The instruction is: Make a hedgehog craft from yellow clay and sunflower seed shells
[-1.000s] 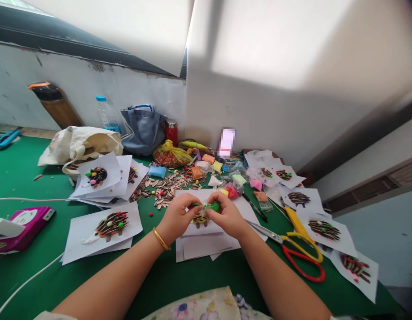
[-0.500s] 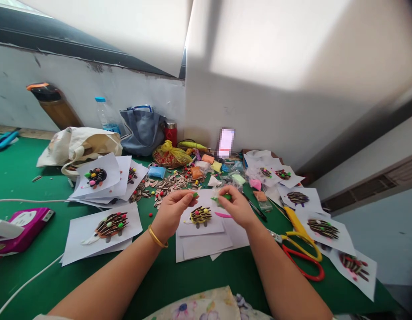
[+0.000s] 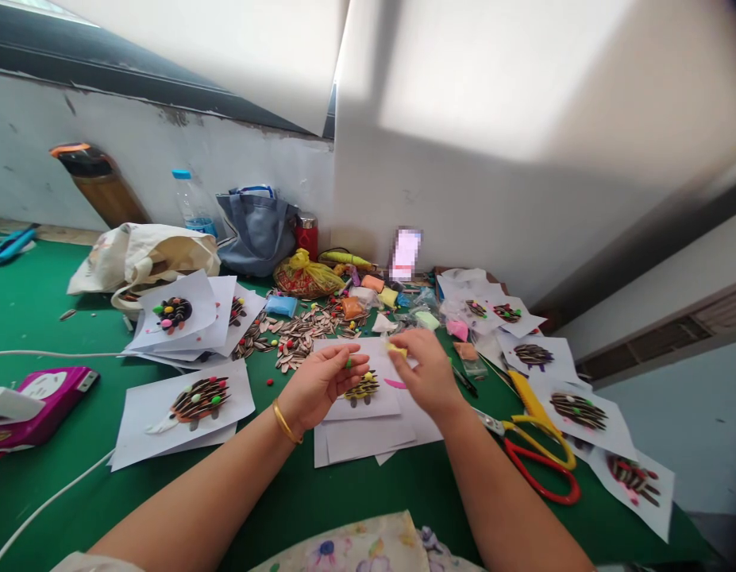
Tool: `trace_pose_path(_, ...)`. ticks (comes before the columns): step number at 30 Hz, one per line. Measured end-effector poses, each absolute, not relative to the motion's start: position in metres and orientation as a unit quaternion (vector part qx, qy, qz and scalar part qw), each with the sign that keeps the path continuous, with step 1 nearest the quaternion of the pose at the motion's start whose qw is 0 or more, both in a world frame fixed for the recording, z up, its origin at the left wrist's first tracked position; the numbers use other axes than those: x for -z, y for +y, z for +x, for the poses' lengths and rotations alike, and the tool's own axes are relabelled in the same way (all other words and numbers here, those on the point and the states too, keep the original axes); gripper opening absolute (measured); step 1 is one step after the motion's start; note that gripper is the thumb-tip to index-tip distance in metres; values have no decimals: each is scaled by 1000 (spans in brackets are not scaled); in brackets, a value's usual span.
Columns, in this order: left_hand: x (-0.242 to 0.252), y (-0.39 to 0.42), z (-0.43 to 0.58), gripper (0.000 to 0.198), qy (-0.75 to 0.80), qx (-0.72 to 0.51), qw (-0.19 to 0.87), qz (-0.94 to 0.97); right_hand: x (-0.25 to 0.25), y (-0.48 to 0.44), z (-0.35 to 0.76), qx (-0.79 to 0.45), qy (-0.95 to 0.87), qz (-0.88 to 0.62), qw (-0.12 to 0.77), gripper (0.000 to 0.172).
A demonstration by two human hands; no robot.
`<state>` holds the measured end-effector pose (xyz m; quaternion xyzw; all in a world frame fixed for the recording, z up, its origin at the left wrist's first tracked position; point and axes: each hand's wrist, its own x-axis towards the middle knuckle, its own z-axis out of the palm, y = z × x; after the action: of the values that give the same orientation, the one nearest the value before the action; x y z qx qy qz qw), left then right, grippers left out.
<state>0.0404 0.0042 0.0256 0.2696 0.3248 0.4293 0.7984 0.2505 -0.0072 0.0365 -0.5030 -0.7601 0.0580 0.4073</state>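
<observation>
While our left hand (image 3: 321,383) clasps a small green clay lump (image 3: 348,363), likely for safekeeping, we cannot tell whether our right hand (image 3: 425,372) grips the yellow lump (image 3: 396,350) at right.

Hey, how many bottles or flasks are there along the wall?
3: brown, black-lidded cylindrical bottle, far left; clear, blue-capped plastic bottle, left of the blue cloth bag; red, silver-lidded flask, right of that bag. Others may be hidden.

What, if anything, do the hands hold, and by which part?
The left hand holds a green piece, gripped part unclear; whether the right hand grips the yellow piece is unclear.
</observation>
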Motion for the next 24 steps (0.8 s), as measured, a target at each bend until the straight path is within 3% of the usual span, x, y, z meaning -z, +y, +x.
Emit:
trace_pose_path(3,-26,1,43,34,286,-412,817,285,-41,-15,215,-63,-804,-463,368,30)
trace_pose_path(6,-26,0,44,33,262,-410,832,267,-42,-17,203,-32,-805,-485,340,18)
trace_pose_path(9,-26,1,41,33,234,-400,860,215,-41,-17,202,-39,-797,-474,372,19)
trace_pose_path(13,-29,2,38,68,154,-379,900,153,-35,-23,189,-54,-818,-388,422,21)
trace_pose_path(16,-32,5,34,84,140,-409,897,94,-26,-31,175,-13,-841,-364,400,25)
trace_pose_path(20,-34,11,29,89,145,-479,864,53,-21,-42,170,1,-879,-349,326,35)
trace_pose_path(24,-35,11,27,88,142,-465,872,56,-24,-41,174,37,-894,-344,285,54)
